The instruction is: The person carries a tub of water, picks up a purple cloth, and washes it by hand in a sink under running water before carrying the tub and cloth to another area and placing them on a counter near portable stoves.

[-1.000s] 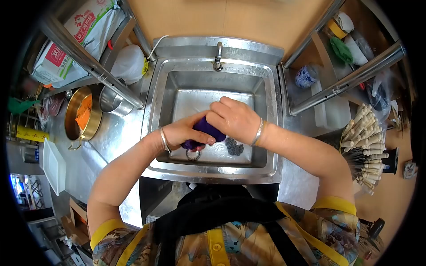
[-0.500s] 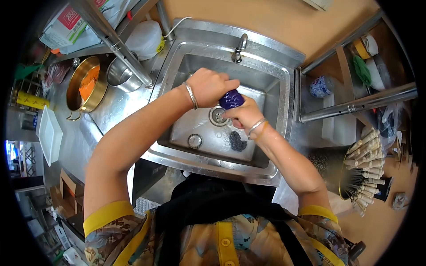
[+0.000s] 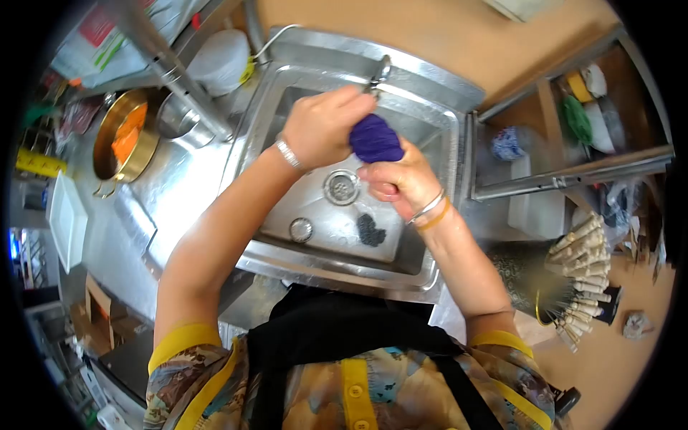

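Note:
A wet-looking, bunched purple cloth (image 3: 376, 139) is stretched between my hands above the sink (image 3: 287, 197). My left hand (image 3: 326, 127) is closed on its upper left end, close to the faucet (image 3: 380, 72). Lower down and to the right, my right hand (image 3: 405, 179) wraps its fingers round the other end. Below them the round drain (image 3: 342, 188) shows in the sink bottom. A metal strainer (image 3: 301, 229) and a dark scouring pad (image 3: 371, 230) lie on the sink floor.
Left of the sink, a brass pot (image 3: 147, 152) with orange contents and a steel pot (image 3: 185, 120) stand on the metal counter. A white tray (image 3: 66, 222) is farther left. At right are a metal shelf frame (image 3: 573, 172) and a bundle of wooden-handled tools (image 3: 584, 279).
Both hands have lifted the purple cloth slightly and moved farther apart. More of the cloth now shows between them. The view has shifted a little.

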